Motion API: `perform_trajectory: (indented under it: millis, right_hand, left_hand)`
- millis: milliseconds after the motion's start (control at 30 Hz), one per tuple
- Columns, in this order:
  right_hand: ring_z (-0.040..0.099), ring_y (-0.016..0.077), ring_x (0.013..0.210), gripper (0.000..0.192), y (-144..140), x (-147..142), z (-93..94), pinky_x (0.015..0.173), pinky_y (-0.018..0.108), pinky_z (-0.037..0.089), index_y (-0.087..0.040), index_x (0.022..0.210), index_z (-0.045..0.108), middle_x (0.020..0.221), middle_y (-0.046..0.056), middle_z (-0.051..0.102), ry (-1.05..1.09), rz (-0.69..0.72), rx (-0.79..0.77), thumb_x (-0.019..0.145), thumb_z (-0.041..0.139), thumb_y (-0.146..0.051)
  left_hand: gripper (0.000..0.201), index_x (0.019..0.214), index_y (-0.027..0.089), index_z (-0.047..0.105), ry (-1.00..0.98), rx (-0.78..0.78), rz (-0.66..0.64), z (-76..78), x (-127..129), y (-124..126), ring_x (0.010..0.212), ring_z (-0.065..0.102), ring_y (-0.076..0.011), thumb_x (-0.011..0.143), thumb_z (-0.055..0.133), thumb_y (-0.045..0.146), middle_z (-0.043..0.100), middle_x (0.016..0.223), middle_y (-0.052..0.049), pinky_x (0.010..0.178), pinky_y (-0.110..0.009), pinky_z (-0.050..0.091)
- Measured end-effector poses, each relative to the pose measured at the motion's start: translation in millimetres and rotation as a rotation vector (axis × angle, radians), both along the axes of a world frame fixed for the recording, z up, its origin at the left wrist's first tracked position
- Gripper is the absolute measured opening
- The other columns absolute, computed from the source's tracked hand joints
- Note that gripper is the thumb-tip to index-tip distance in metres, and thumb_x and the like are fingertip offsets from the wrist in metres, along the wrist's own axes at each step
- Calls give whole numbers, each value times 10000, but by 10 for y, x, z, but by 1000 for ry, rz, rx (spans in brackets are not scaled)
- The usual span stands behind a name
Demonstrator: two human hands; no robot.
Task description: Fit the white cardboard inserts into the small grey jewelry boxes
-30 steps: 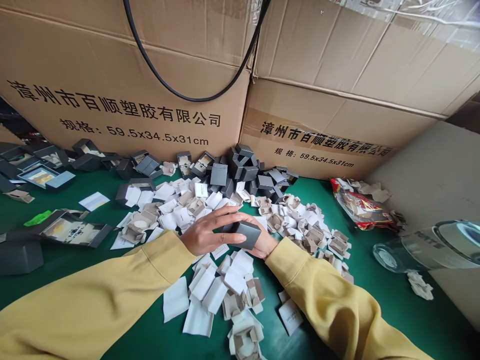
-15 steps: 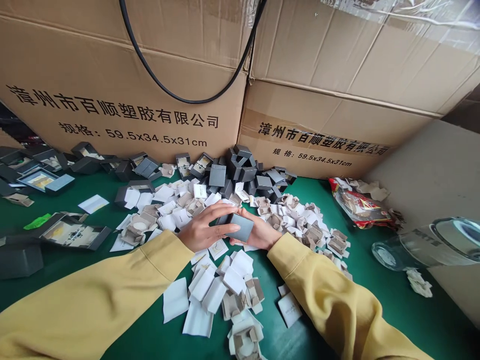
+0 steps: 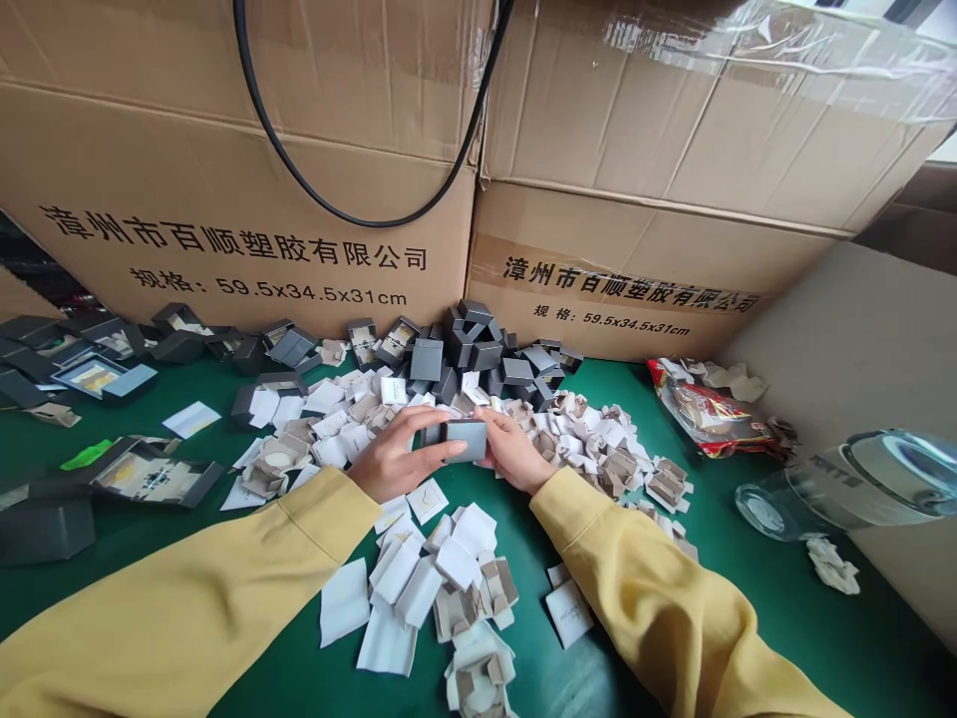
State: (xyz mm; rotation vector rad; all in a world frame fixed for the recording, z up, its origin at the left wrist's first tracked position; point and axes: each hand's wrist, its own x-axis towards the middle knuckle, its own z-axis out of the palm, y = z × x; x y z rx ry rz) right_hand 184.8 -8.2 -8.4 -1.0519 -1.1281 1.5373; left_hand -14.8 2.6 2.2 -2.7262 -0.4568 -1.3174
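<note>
A small dark grey box (image 3: pixel 467 439) is held between both hands above the middle of the green table. My left hand (image 3: pixel 396 457) grips its left end, thumb along the front and fingers over the top. At the other end, my right hand (image 3: pixel 515 451) has its fingers closed on the box, their tips partly hidden behind it. Beneath and in front lie white cards and folded card inserts (image 3: pixel 419 588). Behind the hands is a heap of similar dark grey boxes (image 3: pixel 475 344).
Large cardboard cartons (image 3: pixel 299 179) wall off the back, with a black cable (image 3: pixel 374 221) hanging before them. Open grey boxes (image 3: pixel 157 469) lie at left. More card inserts (image 3: pixel 613 449), a red snack bag (image 3: pixel 710 409) and a clear bottle (image 3: pixel 844 484) are at right.
The grey box has turned so its face is more level, and my right hand now grips its right end from the side. The view has shifted slightly.
</note>
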Motion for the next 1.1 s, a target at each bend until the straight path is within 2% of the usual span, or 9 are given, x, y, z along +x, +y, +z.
perform_trajectory:
  millis: [133,267,433,567,633,767,900,1000,1100]
  right_hand:
    - [527,128,622,252,11,71,14,621,261,435,-213,982,583,851,23,619,-700,-218,452,843,500,-406]
    - [592,183,809,362,-39,92,52,708,299,463,-238,1216,486,1138,71,580,-1023,-247,605,890,431,-385]
    - [583,197,916,358,-56,69,58,761,307,479,-219,1239,468,1218,88,521,-1086,-223,672,897,401,-301]
    - [583,183,870,357,-50,71,48,769,317,484,-218,1235,464,1216,78,512,-1083,-173,673,884,403,-251]
    - [583,179,841,352,-50,71,46,737,312,487,-223,1224,472,1200,73,517,-1092,-145,667,879,410,-246]
    - [586,176,825,339,-53,61,45,685,286,481,-244,1207,493,1178,60,530,-1115,-106,665,876,419,-250]
    - [586,171,824,329,-54,57,44,685,277,471,-244,1199,500,1165,54,536,-1120,-107,678,882,413,-245]
    - [584,164,807,322,-49,65,39,685,276,464,-242,1192,505,1156,52,541,-1119,-107,678,885,410,-247]
    - [583,156,783,297,-41,74,29,667,268,456,-242,1161,524,1137,47,553,-1122,-112,661,884,418,-252]
  left_hand:
    - [436,1185,259,530,32,-24,151,104,-26,82,1068,522,-239,766,623,179,541,1137,-100,895,-424,485]
    - [399,1147,219,515,-55,-129,339,305,-27,265,1045,535,-233,761,605,267,511,1103,-93,912,-391,469]
    - [437,1135,171,480,-200,-202,544,572,27,602,1098,497,-243,739,596,313,498,1127,-101,937,-386,437]
    - [529,1235,153,406,-307,-256,756,657,1,941,1113,489,-227,754,569,300,469,1180,-117,984,-355,387]
    - [538,1250,181,419,-208,-355,814,620,-61,1108,1137,481,-248,746,568,298,454,1218,-115,997,-370,373]
    - [512,1228,245,501,237,-655,827,450,-202,1322,1098,515,-319,726,571,318,507,1152,-118,953,-448,396]
    - [606,1323,227,413,228,-622,799,368,-243,1346,1196,445,-322,750,541,378,451,1259,-137,999,-436,355]
    - [719,1382,177,310,142,-641,755,440,-229,1258,1243,407,-301,757,524,460,383,1352,-156,1028,-413,331]
    - [691,1397,149,280,107,-647,837,554,-251,1070,1264,379,-329,813,420,489,367,1380,-184,1026,-457,326]
